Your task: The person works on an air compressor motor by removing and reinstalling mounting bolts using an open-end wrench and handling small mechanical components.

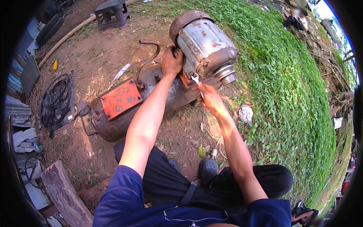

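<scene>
A rusty air compressor tank (157, 104) lies on the dirt in front of me, with a worn grey electric motor (206, 41) mounted on its right end. My right hand (210, 99) is closed round a silver wrench (196, 80), whose open jaw sits at the motor's foot. My left hand (172, 62) rests against the motor's left side, fingers curled and partly hidden behind it; what they hold, if anything, does not show. A stepped pulley (225, 74) sticks out at the motor's near right end. On the tank's left part is an orange plate (121, 100).
A bent copper pipe (151, 56) rises from the tank, and a round gauge (84, 109) sits at its left end. Black cables (56, 96) lie at left. A dark stool (112, 14) stands behind. A pale cord (219, 145) runs near my shoe (208, 171). A person (297, 19) sits far right.
</scene>
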### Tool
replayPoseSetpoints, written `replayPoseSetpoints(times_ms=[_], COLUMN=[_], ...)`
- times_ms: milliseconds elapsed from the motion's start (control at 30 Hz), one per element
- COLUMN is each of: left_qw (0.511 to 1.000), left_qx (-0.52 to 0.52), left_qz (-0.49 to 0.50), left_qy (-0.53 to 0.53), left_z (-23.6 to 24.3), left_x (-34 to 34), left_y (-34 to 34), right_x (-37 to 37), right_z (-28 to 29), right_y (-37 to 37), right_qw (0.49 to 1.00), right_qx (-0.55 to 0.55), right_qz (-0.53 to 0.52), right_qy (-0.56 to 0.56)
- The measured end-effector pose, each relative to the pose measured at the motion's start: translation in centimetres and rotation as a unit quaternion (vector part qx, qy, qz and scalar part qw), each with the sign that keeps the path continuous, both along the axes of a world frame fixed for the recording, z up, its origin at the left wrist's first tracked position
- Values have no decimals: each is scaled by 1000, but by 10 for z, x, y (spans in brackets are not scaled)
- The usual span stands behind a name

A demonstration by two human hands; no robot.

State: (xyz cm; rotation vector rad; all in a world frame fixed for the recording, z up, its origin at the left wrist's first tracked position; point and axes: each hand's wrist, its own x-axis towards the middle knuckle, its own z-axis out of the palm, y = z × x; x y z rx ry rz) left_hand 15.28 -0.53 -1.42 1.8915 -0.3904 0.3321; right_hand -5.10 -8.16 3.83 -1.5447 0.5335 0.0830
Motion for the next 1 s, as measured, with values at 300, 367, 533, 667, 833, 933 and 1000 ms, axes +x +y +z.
replayPoseSetpoints(times_ms=[300, 367, 533, 667, 833, 933, 1000], left_qw=[1000, 1000, 999, 999, 998, 999, 998], left_qx=[-6, -3, 13, 25, 38, 39, 35], left_qz=[1, 3, 17, 9, 3, -2, 3], left_qy=[11, -4, -24, -25, -43, -37, -42], left_z=[3, 4, 0, 2, 6, 8, 9], left_x=[-4, -1, 0, -1, -1, -2, -4], left_y=[-2, -2, 0, 0, 3, 6, 3], right_x=[16, 18, 17, 16, 17, 18, 20], right_z=[5, 8, 2, 3, -1, 0, -2], right_y=[14, 17, 26, 32, 35, 45, 51], right_qw=[995, 992, 961, 961, 967, 965, 957], right_qx=[97, 116, 256, 240, 208, 198, 219], right_qz=[-38, -50, -107, -138, -150, -174, -188], right_qy=[13, 8, -2, -4, -9, -5, -14])
